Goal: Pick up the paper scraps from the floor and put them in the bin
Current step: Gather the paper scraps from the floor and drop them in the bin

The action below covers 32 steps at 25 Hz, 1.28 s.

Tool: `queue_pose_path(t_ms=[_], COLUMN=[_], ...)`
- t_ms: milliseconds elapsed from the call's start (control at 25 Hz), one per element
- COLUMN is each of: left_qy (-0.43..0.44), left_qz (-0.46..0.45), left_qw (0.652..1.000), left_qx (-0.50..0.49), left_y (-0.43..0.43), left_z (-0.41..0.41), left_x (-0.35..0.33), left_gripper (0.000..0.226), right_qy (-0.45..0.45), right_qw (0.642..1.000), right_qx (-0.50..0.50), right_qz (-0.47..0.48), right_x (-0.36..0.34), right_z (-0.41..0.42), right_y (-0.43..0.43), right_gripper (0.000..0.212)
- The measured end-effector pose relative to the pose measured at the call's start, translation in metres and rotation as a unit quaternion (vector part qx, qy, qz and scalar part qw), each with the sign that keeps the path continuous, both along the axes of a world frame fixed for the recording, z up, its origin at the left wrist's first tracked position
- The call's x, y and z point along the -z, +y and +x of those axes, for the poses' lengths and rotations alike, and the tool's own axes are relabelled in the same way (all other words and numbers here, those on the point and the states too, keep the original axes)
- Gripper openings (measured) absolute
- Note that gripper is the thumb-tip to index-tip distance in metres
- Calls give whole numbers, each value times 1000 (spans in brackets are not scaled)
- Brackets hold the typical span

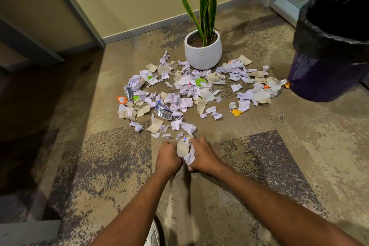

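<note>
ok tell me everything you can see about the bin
The bin stands upright on the carpet at the right edge of view, cut off by the frame. It is a round, dark bucket-like tub, seemingly plastic, lined with a glossy black bag folded down over its rim. Its mouth is open; the inside is too dark to tell what it holds. An orange and foil scrap lies at its base, at the end of the paper scatter. Neither hand touches it.
</note>
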<state>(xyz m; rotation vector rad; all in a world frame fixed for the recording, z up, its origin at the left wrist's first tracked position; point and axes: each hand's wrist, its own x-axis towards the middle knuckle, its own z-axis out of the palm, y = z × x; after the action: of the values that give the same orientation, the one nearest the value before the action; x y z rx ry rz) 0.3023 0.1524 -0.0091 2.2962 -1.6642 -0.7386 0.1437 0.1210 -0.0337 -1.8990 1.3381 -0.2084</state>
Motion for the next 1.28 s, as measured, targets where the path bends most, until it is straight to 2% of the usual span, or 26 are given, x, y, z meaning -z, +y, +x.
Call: queue_pose_path(t_ms=[120,200,320,400,600,760,920,1080,1280], left_qy=[68,124,183,225,278,310,304,303,346], left_qz=[-29,-27,-15,-14,-2,-22,-48,-92,-152], left_qw=[996,987,970,958,945,942,948,948,923], left_qx=[-44,-97,-158,-179,-171,-126,-78,-4,65], left_y=[4,6,7,4,-20,-50,-87,-129,-176], left_z=[-12,-20,-31,-37,-61,-89,-124,-167,-232], left_x=[-2,-4,-7,-10,-26,-50,-82,-127,-187], left_gripper=[18,12,15,19,32,32,47,48,46], right_qy=[-76,-113,-155,-192,-251,-271,-275,-302,-333], right_qw=[996,989,973,956,927,927,928,910,884], right_qx=[47,80,119,145,208,221,245,281,296], right_qz=[27,56,124,167,184,136,53,-38,-139], right_x=[0,-1,-2,-3,-19,-48,-87,-135,-201], right_z=[7,9,0,-10,-45,-79,-120,-163,-229], right_y=[3,3,-2,-8,-28,-53,-77,-102,-131], right_gripper=[66,58,57,64,61,61,64,63,58])
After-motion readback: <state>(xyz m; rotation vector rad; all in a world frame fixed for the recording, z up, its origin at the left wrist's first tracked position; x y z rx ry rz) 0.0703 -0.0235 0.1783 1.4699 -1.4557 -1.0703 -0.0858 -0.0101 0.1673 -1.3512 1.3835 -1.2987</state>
